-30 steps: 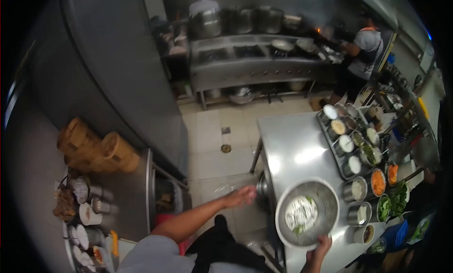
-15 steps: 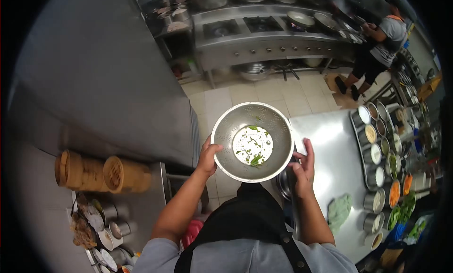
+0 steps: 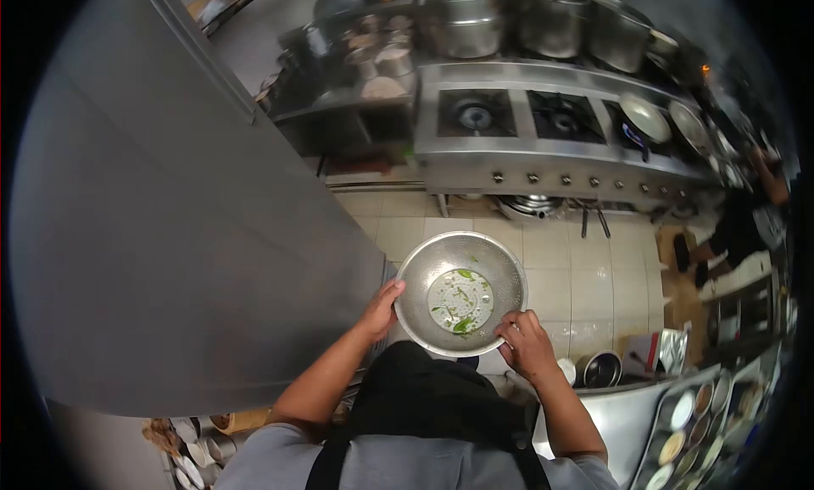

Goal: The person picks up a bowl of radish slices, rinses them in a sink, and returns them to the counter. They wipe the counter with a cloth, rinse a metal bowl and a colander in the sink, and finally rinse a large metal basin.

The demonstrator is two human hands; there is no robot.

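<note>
A metal colander with a perforated bottom is held out in front of my apron. Several small green leaves and stem bits lie scattered across its base. My left hand grips the rim on the left side, thumb over the edge. On the lower right, my right hand has its fingers curled over the rim, with the fingertips on the inside.
A large grey cabinet rises close on my left. Ahead stands a stove with pots and pans. To the right is a steel counter with several ingredient tubs. A person stands at far right.
My right hand, formerly spread beside the colander, has closed on its rim. The view has swung left and up, showing more stove; the counter now lies lower right.
</note>
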